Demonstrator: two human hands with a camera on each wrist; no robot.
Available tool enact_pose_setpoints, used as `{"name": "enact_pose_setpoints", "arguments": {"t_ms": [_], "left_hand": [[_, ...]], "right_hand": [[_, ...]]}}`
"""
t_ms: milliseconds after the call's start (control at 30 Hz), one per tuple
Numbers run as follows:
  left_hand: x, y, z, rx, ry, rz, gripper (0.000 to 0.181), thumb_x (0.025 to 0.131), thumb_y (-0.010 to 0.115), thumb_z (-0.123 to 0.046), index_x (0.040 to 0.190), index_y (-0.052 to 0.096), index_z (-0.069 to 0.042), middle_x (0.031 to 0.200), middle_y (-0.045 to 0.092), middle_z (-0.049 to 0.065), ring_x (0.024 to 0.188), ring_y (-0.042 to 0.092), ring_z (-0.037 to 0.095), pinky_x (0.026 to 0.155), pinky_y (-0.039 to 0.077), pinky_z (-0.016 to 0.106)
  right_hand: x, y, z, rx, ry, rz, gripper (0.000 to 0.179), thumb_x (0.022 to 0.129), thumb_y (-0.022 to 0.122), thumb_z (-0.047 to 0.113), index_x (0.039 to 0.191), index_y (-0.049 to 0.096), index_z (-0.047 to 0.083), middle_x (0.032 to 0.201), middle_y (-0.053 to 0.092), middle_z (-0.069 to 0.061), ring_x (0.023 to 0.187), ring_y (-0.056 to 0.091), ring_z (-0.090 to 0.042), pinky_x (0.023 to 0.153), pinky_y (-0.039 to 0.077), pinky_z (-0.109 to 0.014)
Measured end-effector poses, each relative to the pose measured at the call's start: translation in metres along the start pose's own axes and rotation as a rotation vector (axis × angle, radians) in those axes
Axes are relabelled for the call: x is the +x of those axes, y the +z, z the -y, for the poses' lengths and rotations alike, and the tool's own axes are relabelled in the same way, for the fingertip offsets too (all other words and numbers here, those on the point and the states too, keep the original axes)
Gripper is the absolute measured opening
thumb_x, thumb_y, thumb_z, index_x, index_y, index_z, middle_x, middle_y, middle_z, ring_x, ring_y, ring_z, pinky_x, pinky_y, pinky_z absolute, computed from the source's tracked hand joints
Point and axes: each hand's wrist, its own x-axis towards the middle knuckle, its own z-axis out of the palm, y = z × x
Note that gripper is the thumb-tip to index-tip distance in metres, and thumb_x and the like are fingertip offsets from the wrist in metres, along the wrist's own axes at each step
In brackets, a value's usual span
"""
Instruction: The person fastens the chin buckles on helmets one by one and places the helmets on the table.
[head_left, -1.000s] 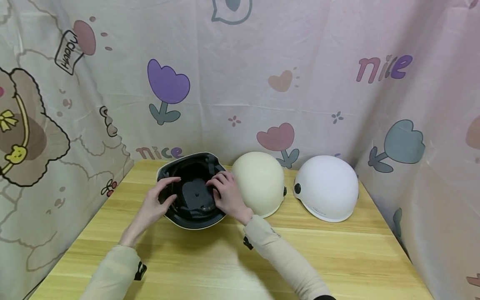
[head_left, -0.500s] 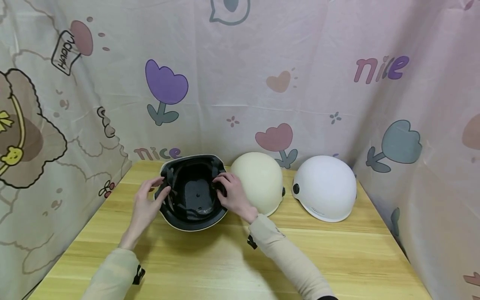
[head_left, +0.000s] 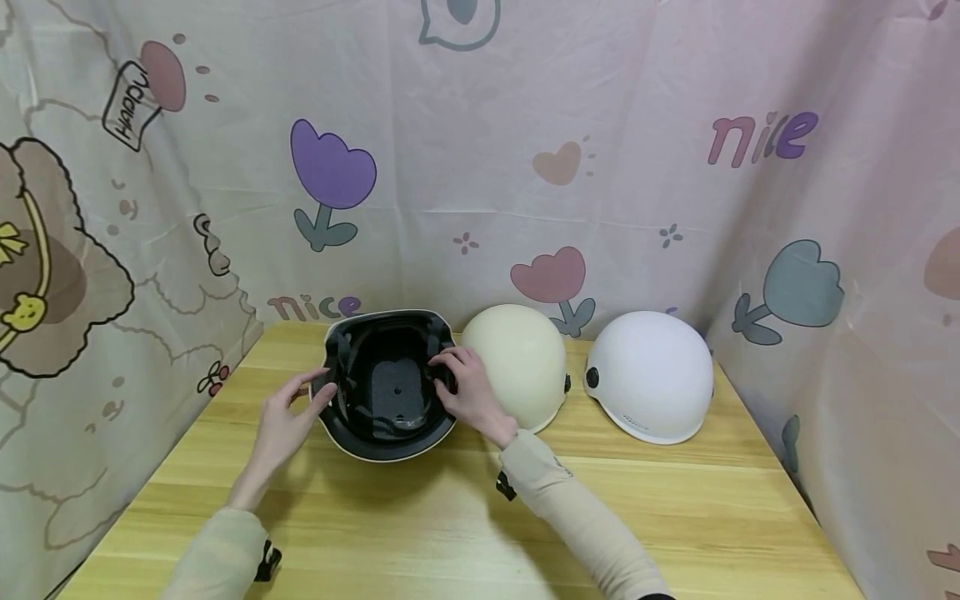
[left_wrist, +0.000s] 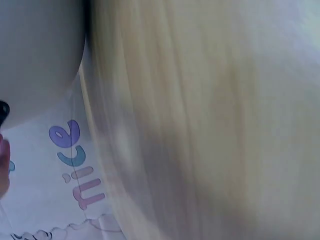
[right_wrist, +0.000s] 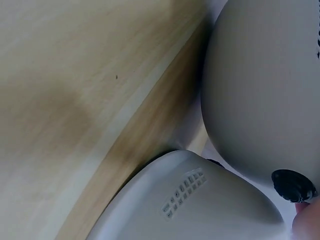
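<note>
Black lining fills the upturned helmet (head_left: 396, 392), which sits at the left end of a row of three on the wood-grain counter (head_left: 420, 525), its opening facing up toward the person and its pale edge showing around the rim. The left hand (head_left: 285, 417) is at the left rim, thumb and fingers bent and a little apart, tips touching the edge; whether they pinch it I cannot tell. The right hand (head_left: 474, 392) grips the opposite side, fingers curled over the rim with their tips on the inside and the thumb lower down, only a small gap between them. Dark straps lie along the inner walls

Just to the right, partly behind the right hand, a cream helmet (head_left: 519, 358) rests dome up; past it, a white helmet (head_left: 651, 371) stands the same way, with a round black fitting (head_left: 592, 377) on its near-left side. The left wrist view takes in mostly bare wood grain, with a pale curved shell at one edge. In the right wrist view two shells lie close together, the lower one bearing a patch of small vents (right_wrist: 183, 192). Beige sleeves (head_left: 577, 517) cover both forearms, and behind everything hangs a printed cloth (head_left: 465, 150) with tulips, hearts and the word "nice"
</note>
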Motion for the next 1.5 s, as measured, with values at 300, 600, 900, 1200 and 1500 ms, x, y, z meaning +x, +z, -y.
{"name": "enact_pose_setpoints", "arguments": {"t_ms": [300,600,900,1200,1500], "left_hand": [[-0.004,-0.011,0.011,-0.319,0.051,0.203,0.054,0.096,0.063,0.002,0.148,0.047,0.001,0.151,0.054,0.004,0.124,0.053,-0.013,0.097,0.048,0.007],[-0.003,-0.011,0.012,-0.503,0.061,0.195,0.057,0.098,0.056,0.008,0.15,0.036,0.009,0.158,0.046,0.001,0.132,0.049,-0.011,0.104,0.042,0.006],[-0.002,-0.009,0.01,-0.613,0.051,0.194,0.057,0.1,0.051,0.009,0.154,0.03,0.008,0.163,0.037,0.008,0.134,0.049,-0.009,0.101,0.045,0.009],[-0.004,-0.011,0.003,-0.685,0.017,0.198,0.059,0.101,0.048,0.008,0.156,0.025,0.006,0.166,0.031,0.008,0.134,0.047,-0.012,0.1,0.045,0.007],[-0.006,-0.007,-0.002,-0.648,0.029,0.115,0.053,0.1,0.05,0.008,0.15,0.03,0.011,0.149,0.047,-0.01,0.131,0.049,-0.013,0.101,0.043,0.005]], "right_hand": [[-0.003,0.004,-0.001,0.054,0.007,-0.026,0.023,0.085,0.073,0.003,0.108,0.07,0.004,0.113,0.066,-0.014,0.108,0.056,-0.032,0.097,0.047,-0.044],[-0.007,0.008,0.001,0.052,0.038,0.039,0.023,0.09,0.071,0.011,0.112,0.069,0.006,0.121,0.066,-0.012,0.115,0.056,-0.031,0.102,0.046,-0.045],[-0.009,0.008,0.004,0.079,0.048,0.064,0.027,0.091,0.068,0.011,0.117,0.067,0.004,0.137,0.06,-0.019,0.131,0.05,-0.038,0.113,0.04,-0.052],[-0.01,0.008,0.002,0.116,0.112,0.141,0.035,0.095,0.064,0.017,0.127,0.061,0.004,0.153,0.047,-0.021,0.145,0.039,-0.041,0.121,0.032,-0.054],[-0.012,0.009,0.003,0.151,0.183,0.165,0.049,0.1,0.057,0.025,0.144,0.046,0.005,0.164,0.028,-0.02,0.149,0.034,-0.037,0.12,0.034,-0.054]]}}
